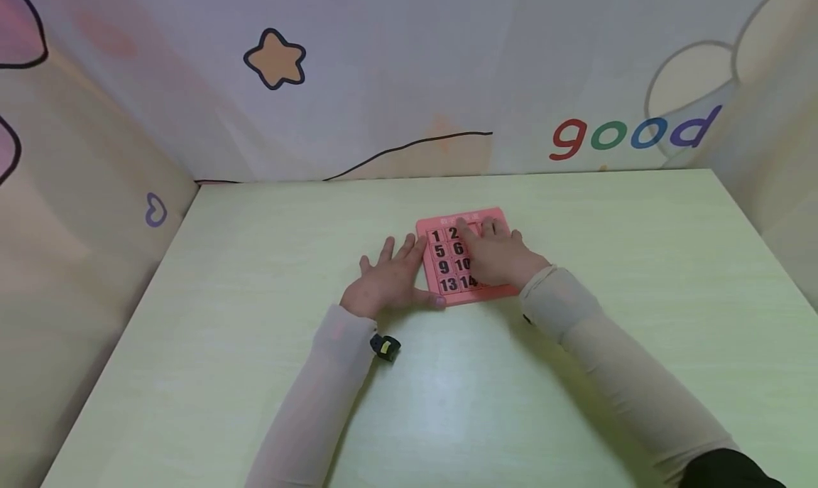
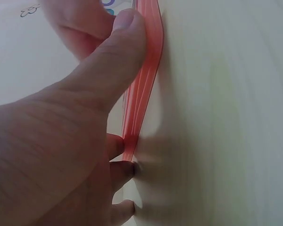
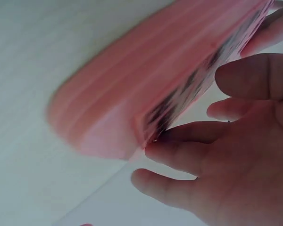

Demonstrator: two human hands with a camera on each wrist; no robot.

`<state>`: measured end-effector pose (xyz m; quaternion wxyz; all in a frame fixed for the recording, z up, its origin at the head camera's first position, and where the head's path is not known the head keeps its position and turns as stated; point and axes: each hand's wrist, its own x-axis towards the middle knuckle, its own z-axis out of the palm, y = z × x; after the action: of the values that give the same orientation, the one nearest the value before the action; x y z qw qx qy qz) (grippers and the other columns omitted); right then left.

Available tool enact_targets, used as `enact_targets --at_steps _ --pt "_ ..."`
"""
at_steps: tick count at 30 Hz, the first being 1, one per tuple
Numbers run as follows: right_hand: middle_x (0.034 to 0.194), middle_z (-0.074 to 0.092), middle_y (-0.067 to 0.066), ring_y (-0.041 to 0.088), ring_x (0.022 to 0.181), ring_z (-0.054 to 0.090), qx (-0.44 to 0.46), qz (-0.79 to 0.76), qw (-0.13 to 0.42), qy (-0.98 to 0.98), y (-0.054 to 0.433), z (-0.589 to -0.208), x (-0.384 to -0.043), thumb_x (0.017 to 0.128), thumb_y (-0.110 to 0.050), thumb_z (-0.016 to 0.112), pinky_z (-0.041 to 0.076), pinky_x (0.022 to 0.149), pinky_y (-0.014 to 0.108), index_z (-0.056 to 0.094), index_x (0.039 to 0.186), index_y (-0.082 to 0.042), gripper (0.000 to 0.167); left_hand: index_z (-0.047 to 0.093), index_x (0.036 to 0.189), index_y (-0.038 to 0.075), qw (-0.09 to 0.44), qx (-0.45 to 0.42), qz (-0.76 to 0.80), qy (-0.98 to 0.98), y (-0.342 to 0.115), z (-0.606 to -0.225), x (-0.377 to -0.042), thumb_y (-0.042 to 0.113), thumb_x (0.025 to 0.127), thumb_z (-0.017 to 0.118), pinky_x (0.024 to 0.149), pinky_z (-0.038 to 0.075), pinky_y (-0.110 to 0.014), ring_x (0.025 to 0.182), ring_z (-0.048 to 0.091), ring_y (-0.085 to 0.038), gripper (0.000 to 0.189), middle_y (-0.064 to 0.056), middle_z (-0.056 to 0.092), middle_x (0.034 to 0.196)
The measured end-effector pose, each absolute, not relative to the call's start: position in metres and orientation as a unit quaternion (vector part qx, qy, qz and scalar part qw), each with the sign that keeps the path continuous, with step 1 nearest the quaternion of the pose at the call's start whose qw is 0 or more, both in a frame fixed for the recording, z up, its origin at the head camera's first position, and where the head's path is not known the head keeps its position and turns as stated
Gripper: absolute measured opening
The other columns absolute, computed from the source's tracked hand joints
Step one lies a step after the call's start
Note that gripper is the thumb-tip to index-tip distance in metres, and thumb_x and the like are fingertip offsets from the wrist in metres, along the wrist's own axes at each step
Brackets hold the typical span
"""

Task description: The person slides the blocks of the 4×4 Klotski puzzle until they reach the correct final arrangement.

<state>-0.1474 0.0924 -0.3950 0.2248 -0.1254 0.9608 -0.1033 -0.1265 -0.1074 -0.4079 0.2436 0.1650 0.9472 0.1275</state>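
Observation:
A pink sliding number puzzle (image 1: pixel 452 264) lies flat on the table, its tiles printed with black numbers. My left hand (image 1: pixel 388 280) rests along its left side with fingers spread. Its thumb (image 2: pixel 125 42) lies straight against the near edge, by the corner. Over the right half of the tiles is my right hand (image 1: pixel 497 256), palm down, hiding the numbers there. The right index fingertip touches the top row beside the 2. From the right wrist view, the puzzle's thick rounded frame (image 3: pixel 108 103) shows, with fingertips at the tiles' edge.
The pale green table (image 1: pixel 255 275) extends on all sides of the puzzle. Behind it rises a wall panel (image 1: pixel 409 62) with a star and the word "good". A side panel (image 1: pixel 77 261) borders the table on the left. A small black device (image 1: pixel 385 346) sits at the left wrist.

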Motion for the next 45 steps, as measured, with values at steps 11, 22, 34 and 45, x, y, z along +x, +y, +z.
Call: enact_targets --at_steps 11,22,34,45 --pt "0.164 0.010 0.028 0.045 0.151 0.007 -0.162 -0.123 0.209 0.957 0.095 -0.392 -0.137 0.103 -0.015 0.044 0.007 0.117 0.063 0.014 0.163 -0.012 0.068 0.001 0.164 0.025 0.236 0.169 0.133 0.948 -0.104 -0.412 -0.127 0.070 0.081 0.070 0.112 0.010 -0.072 0.153 -0.004 -0.036 0.118 -0.002 0.001 0.170" --pt "0.164 0.019 0.019 0.049 0.149 0.006 -0.180 -0.143 0.211 0.950 0.148 -0.390 -0.105 0.105 -0.026 0.051 0.007 0.111 0.073 0.021 0.162 -0.011 0.067 0.001 0.164 0.023 0.238 0.174 0.141 0.945 -0.100 -0.408 -0.123 0.069 0.081 0.072 0.114 0.007 -0.070 0.153 -0.006 -0.035 0.119 -0.003 0.000 0.169" --pt "0.167 0.010 0.018 0.047 0.150 -0.001 -0.159 -0.149 0.233 0.948 0.137 -0.391 -0.138 0.107 -0.038 0.043 0.004 0.111 0.075 0.013 0.163 -0.010 0.070 0.002 0.164 0.025 0.238 0.165 0.137 0.947 -0.105 -0.410 -0.126 0.068 0.081 0.072 0.114 0.008 -0.070 0.153 -0.005 -0.035 0.117 -0.001 0.000 0.170" --pt "0.166 0.011 0.018 0.052 0.148 0.004 -0.209 -0.145 0.230 0.939 0.156 -0.385 -0.084 0.101 -0.057 0.051 0.008 0.108 0.077 0.020 0.162 -0.012 0.082 0.002 0.164 0.024 0.232 0.165 0.131 0.950 -0.108 -0.408 -0.125 0.069 0.081 0.072 0.113 0.010 -0.070 0.153 -0.003 -0.036 0.118 -0.002 0.000 0.169"
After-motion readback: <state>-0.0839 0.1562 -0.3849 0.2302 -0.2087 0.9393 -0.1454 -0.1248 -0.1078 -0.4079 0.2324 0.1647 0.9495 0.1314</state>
